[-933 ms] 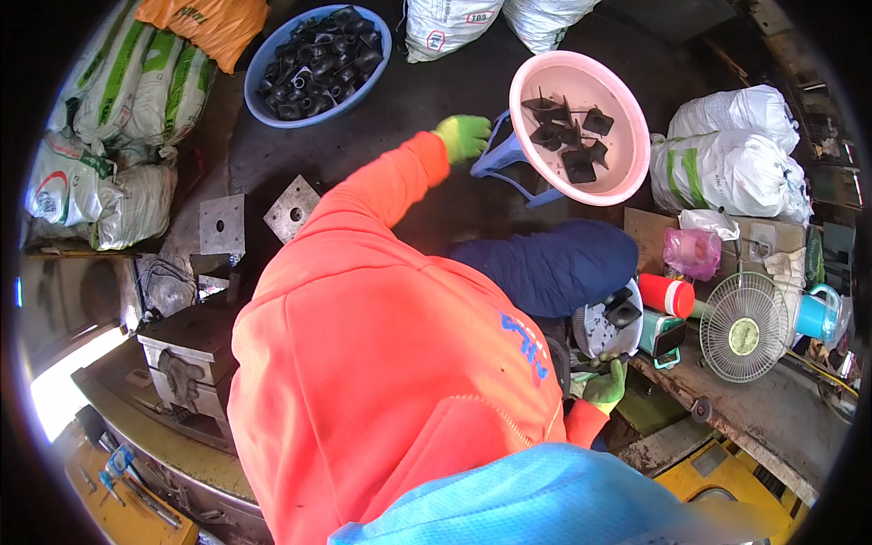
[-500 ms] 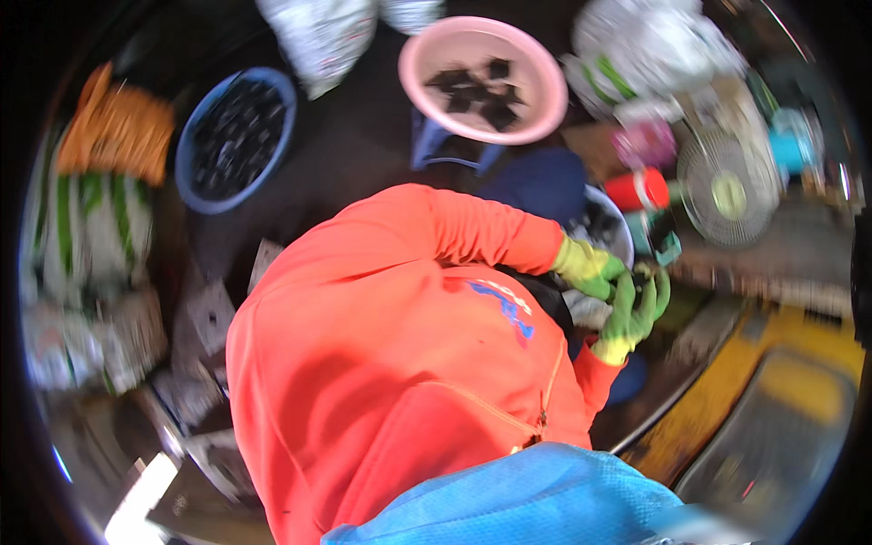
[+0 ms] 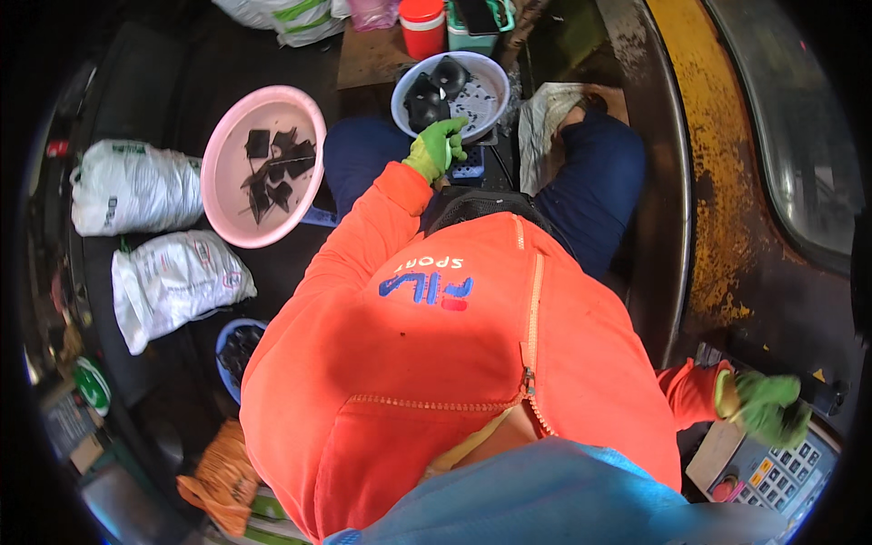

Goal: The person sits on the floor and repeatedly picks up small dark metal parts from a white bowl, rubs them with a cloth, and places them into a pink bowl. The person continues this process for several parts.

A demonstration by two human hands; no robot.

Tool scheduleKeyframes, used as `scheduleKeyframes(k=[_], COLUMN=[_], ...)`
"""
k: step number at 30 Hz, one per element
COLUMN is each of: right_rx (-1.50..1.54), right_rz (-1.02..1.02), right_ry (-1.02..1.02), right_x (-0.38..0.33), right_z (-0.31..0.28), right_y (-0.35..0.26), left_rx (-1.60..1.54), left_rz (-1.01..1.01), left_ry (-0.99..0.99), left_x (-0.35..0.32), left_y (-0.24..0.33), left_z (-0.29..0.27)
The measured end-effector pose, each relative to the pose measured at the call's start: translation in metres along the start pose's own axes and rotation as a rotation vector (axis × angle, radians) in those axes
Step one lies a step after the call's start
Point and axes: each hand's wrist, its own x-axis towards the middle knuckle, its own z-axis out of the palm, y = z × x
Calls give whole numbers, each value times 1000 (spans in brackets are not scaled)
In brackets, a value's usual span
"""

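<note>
Since the frame half a second ago my hands are no longer meeting in front of me: my left hand [image 3: 437,145], in its green glove, is now reaching over the rim of the pale blue-grey round plastic basin [image 3: 491,76] between my knees, while my right hand [image 3: 767,409] is stretching out beside the grey keypad panel with coloured buttons [image 3: 772,472]. My left fingers are curling down toward the black rounded moulded pieces [image 3: 434,91] in that basin, touching or nearly touching one; I cannot tell whether they are gripping it. My right hand is looking clenched, but it is blurred and I cannot tell what it is holding, if anything. The pieces are lying heaped and tilted, so I cannot make out a long axis or which way any one is pointing. I am judging that a glancing grab could tip the basin off my lap, and that my right glove could brush a button unintentionally. The pink round basin of flat black scraps [image 3: 227,195] is sitting off to my left.
</note>
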Motion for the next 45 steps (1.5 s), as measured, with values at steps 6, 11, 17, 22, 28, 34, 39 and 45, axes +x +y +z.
scheduleKeyframes(k=[6, 11, 17, 22, 28, 34, 39, 45], right_rx=[266, 395, 535, 279, 388, 221, -128, -128], right_rz=[264, 409, 540, 522, 591, 654, 858, 528], right_ry=[57, 54, 13, 28, -105, -230, -936, -233], right_x=[23, 46, 63, 74, 107, 136, 187, 314], right_z=[-19, -13, 40, 104, 179, 246, 196, 33], right_y=[11, 36, 71, 132, 209, 235, 225, 295], left_rx=[-46, -43, 250, 335, 274, 146, 111, 72], left_rz=[-122, -51, -129, -197, -238, -127, -16, -25], left_ry=[31, 135, 19, -8, 81, 153, 291, 302], left_x=[19, 37, 28, 32, 31, 28, 23, 9], left_y=[-7, -5, 1, 6, 4, 2, 5, 20], left_z=[-8, -19, -13, -10, -15, -31, -44, -40])
